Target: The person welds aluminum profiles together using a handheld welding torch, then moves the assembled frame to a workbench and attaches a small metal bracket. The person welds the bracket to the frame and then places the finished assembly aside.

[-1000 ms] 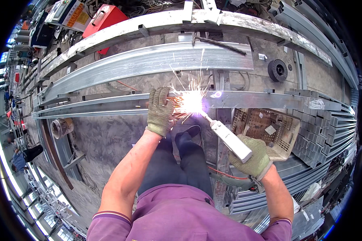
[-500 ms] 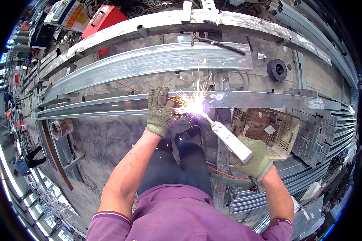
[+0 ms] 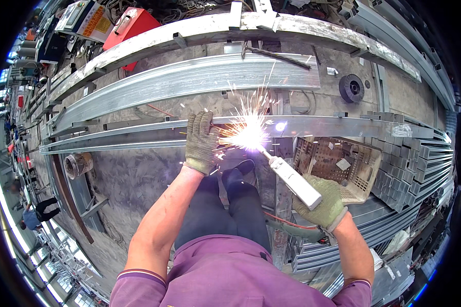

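Observation:
My right hand [image 3: 327, 202], in a green work glove, is closed round a white handheld welding torch [image 3: 295, 181]. Its tip points up and left at a long steel channel [image 3: 338, 126] running across in front of me. A white glare with orange sparks [image 3: 251, 132] bursts at the tip and hides the spot on the metal. Just left of the glare, my gloved left hand [image 3: 201, 140] lies flat on the channel, fingers stretched out and pointing away from me, holding nothing.
A wide galvanized channel [image 3: 189, 77] and a long pale beam [image 3: 312, 35] lie beyond. To the right are a plastic crate [image 3: 366, 174], stacked metal tubes [image 3: 410, 166] and a black wire spool [image 3: 352, 89]. A bucket [image 3: 78, 165] stands left; a person [image 3: 38, 212] is at far left.
The burst of sparks has grown and spreads higher. Both my hands and the torch stay almost where they were. The person at far left has shifted slightly.

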### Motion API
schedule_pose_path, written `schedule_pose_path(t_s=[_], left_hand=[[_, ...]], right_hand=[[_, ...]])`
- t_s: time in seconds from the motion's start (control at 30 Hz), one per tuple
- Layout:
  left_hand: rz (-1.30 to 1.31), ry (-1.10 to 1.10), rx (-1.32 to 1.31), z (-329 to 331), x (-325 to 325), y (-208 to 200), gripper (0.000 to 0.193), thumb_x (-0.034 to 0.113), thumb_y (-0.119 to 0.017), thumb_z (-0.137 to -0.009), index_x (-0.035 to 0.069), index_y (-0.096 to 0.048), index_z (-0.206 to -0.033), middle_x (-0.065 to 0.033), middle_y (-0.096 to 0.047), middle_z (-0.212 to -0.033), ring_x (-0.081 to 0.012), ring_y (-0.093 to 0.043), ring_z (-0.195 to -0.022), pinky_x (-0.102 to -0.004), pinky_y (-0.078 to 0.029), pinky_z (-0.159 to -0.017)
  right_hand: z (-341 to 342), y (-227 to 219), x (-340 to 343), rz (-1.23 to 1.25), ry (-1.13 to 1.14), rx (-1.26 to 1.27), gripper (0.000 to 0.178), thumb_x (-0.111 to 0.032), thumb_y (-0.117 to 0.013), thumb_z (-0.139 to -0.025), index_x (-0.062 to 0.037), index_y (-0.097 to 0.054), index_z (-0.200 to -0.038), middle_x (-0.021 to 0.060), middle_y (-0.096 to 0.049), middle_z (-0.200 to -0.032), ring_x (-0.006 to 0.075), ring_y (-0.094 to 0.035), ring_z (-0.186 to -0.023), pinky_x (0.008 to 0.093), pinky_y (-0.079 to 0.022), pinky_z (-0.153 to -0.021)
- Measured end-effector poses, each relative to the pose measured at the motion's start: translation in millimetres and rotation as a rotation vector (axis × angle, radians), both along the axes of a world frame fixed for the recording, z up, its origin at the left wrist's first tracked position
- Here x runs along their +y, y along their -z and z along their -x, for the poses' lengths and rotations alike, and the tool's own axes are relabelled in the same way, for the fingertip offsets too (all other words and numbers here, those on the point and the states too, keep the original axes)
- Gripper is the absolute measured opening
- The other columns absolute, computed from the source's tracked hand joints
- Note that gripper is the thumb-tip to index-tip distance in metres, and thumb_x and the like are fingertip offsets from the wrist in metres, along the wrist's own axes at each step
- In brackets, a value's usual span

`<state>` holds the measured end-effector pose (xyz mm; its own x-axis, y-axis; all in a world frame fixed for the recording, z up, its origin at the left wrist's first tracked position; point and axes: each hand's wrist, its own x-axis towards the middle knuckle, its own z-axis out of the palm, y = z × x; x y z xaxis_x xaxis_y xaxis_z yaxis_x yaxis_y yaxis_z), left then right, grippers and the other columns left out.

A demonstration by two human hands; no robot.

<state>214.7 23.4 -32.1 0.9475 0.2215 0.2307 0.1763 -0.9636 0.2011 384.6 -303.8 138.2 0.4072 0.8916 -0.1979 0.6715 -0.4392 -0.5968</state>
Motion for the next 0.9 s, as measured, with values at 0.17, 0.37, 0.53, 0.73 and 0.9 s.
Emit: schedule_pose_path(t_s=[0.17, 0.37, 0.53, 0.73, 0.9], left_hand=[[0.042, -0.017, -0.075, 0.5, -1.3, 0.8, 0.069, 0.059, -0.085, -0.077, 0.003, -0.066, -0.114, -0.0218, -0.055, -0.149, -0.0446, -0.052, -0.14, -0.0634, -0.037, -0.121], [0.036, -0.046, -0.105, -6.8, -5.1, -3.1, 0.062, 0.049, -0.089, -0.073, 0.003, -0.063, -0.105, -0.0236, -0.056, -0.15, -0.0458, -0.053, -0.14, -0.0651, -0.038, -0.121], [0.108, -0.065, 0.01, -7.6, -10.3, -16.3, 0.063, 0.036, -0.098, -0.062, 0.004, -0.061, -0.102, -0.0243, -0.054, -0.152, -0.0466, -0.049, -0.143, -0.0661, -0.035, -0.123], [0.11, -0.044, 0.048, -4.4, -10.4, -12.0, 0.062, 0.036, -0.097, -0.064, 0.003, -0.062, -0.103, -0.0247, -0.052, -0.152, -0.0489, -0.045, -0.146, -0.0669, -0.031, -0.128], [0.001, -0.01, 0.046, -8.8, -10.2, -10.1, 0.061, 0.034, -0.099, -0.065, 0.006, -0.061, -0.103, -0.026, -0.052, -0.15, -0.0518, -0.048, -0.139, -0.0656, -0.035, -0.12]], right_hand=[[-1.2, -4.5, -1.4, 0.104, 0.002, 0.071, 0.034, -0.027, -0.082, -0.082, -0.0067, -0.072, -0.107, 0.0158, -0.073, -0.092, 0.0383, -0.075, -0.085, 0.047, -0.061, -0.074], [0.8, -4.0, -3.9, 0.125, 0.041, 0.096, 0.032, -0.027, -0.08, -0.083, -0.0071, -0.071, -0.105, 0.0176, -0.074, -0.091, 0.0397, -0.075, -0.085, 0.0478, -0.06, -0.074], [5.7, 19.2, -32.2, 0.246, 0.261, 0.141, 0.032, -0.03, -0.08, -0.084, -0.0069, -0.071, -0.104, 0.0193, -0.075, -0.09, 0.0418, -0.074, -0.085, 0.049, -0.06, -0.075], [32.9, 25.5, -63.2, -0.018, 0.725, 0.334, 0.03, -0.019, -0.084, -0.086, -0.0038, -0.078, -0.111, 0.0125, -0.081, -0.091, 0.0224, -0.08, -0.083, 0.038, -0.062, -0.074], [54.5, 50.5, -74.5, -0.162, 0.88, 0.267, 0.026, -0.015, -0.085, -0.088, -0.0018, -0.078, -0.11, 0.0103, -0.079, -0.087, 0.0202, -0.078, -0.079, 0.0365, -0.061, -0.072]])
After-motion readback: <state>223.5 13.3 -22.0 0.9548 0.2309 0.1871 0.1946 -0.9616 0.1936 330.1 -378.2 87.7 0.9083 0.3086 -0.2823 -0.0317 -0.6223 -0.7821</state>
